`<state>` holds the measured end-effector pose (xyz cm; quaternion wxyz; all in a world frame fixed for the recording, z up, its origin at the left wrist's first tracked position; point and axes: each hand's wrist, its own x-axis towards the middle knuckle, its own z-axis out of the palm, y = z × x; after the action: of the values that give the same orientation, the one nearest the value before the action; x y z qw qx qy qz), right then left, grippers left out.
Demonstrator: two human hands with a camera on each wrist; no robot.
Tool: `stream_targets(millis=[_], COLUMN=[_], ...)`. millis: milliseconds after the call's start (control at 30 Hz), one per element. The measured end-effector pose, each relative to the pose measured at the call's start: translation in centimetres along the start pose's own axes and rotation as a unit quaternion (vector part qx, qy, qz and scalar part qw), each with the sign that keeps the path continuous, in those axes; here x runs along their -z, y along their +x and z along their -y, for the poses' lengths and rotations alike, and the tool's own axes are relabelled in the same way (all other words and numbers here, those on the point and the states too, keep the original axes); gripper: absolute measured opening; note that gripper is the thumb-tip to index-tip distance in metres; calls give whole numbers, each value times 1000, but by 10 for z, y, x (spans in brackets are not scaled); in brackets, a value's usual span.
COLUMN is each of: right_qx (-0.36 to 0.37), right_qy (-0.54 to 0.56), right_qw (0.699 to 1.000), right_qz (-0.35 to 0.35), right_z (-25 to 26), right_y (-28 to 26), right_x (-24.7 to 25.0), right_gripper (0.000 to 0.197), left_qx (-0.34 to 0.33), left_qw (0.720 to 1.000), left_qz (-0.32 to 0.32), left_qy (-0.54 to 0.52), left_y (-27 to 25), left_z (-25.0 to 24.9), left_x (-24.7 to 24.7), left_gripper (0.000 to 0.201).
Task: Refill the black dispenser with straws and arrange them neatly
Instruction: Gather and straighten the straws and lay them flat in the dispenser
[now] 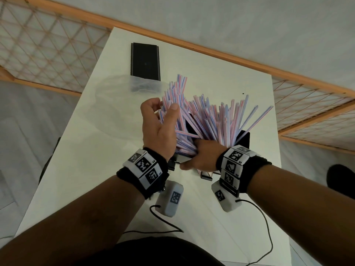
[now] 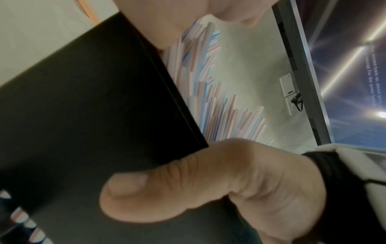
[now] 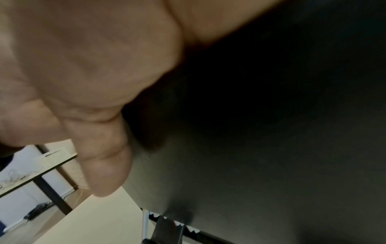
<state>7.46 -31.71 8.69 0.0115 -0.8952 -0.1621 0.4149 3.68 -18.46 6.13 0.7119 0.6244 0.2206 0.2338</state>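
One black dispenser (image 1: 243, 140) stands near the desk's (image 1: 221, 87) front edge, crammed with too many straws (image 1: 211, 116) to count, fanned out unevenly. The left hand (image 1: 159, 127) curls round a bunch at their left side; the right hand (image 1: 199, 156) grips the dispenser's near wall. One black lid (image 1: 145, 61) lies toward the far left corner.
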Motion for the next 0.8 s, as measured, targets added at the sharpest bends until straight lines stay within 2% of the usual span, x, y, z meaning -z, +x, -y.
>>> stream_targets(millis=[67,200,300,333,433,500,733,767,800], right_qx=[12,4,-4,-3,4,15,35,31,31], right_qy=[24,-5,-24,-25,-22,-15,67,83,94], right_qw=[999,998,998,997,996,997,996,996,995], right_qz=[18,59,65,71,84,80,46,25,5], right_z=[-1,0,4,4,0,-1,6,5,2], right_y=[2,6,8,7,6,7,5,4,3], right_x=[1,6,10,12,15,15,6,7,10], right_gripper=[79,68,65,69,97,102,97,91,72], left_qx=[3,2,1,2,-2,-2,-13,-9,-3], left_qw=[1000,1000,1000,1000,1000,999,999,999,999], left_qz=[4,6,6,5,8,21,31,27,20], left_qy=[1,-7,-19,-22,-25,-30,34,33,28], left_y=[-1,0,0,-1,-2,-3,-7,-7,-6], left_z=[0,-2,-3,-3,-7,-8,-14,-15,-16], left_x=[0,-1,-1,-1,0,0,0,0,0], left_gripper=[65,62,65,65,59,59,62,61,60])
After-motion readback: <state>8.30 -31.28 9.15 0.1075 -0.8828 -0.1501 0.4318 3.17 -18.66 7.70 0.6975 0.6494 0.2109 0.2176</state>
